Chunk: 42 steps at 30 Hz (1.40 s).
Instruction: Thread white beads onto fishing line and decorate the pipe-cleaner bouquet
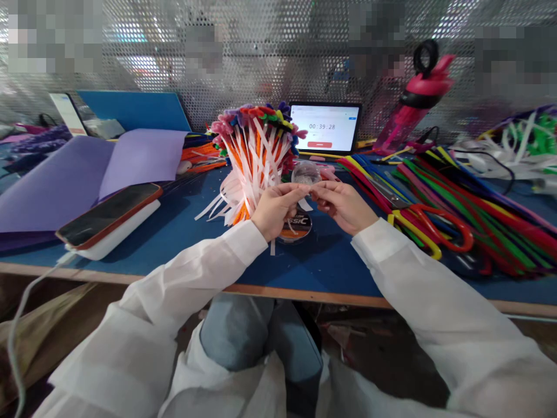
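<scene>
My left hand [278, 208] and my right hand [342, 204] meet at the fingertips above the blue table, both pinched. What lies between the fingers is too small to make out; a short pale strip [305, 204] hangs just below them. Behind my left hand stands a bundle of orange and white stems [256, 157] with colourful fuzzy tops. Under the hands lies a round spool [296, 227] with a dark label. A clear round container [306, 173] sits just behind the fingertips.
Orange and yellow scissors [444, 227] lie on colourful pipe cleaners [491, 203] at the right. Behind stand a tablet [324, 129] showing a timer and a pink bottle [411, 101]. At the left are a phone [111, 215] and purple sheets [65, 180]. A perforated metal screen [278, 52] closes the back.
</scene>
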### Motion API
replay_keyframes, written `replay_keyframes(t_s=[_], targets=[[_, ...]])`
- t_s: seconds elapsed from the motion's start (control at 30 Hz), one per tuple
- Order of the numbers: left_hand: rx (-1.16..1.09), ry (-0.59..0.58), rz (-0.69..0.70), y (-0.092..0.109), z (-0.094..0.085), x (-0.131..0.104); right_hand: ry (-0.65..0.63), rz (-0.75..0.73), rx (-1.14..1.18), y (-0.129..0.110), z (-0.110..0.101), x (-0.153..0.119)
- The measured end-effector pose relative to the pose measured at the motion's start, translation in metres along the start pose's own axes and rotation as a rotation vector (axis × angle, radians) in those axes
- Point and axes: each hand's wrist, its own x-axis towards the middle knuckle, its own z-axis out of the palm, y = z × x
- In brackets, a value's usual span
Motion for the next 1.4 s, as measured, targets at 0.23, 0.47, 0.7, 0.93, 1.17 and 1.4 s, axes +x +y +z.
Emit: replay_keyframes(t_s=[0.23,0.47,0.7,0.93,1.17,1.4], targets=[[0.091,0.087,0.064,-0.003,0.001,-0.001,0.072,-0.34,-0.217,0.007,-0.002,0.002],[0.093,0.071,0.028,-0.002,0.003,-0.002,0.196,-0.617,-0.466,0.01,-0.003,0.0],[0.067,0.076,-0.03,0.001,0.006,-0.003,0.272,-1.102,-0.999,0.006,-0.007,-0.001],[0.083,0.065,-0.031,0.002,0.006,-0.004,0.245,-1.342,-1.121,0.011,-0.016,0.008],[0.117,0.039,-0.025,-0.001,0.002,-0.002,0.242,-1.365,-1.334,0.011,-0.021,0.012],[0.22,0.058,-0.01,-0.002,-0.002,0.0,0.194,-1.277,-1.246,0.008,-0.023,0.01]])
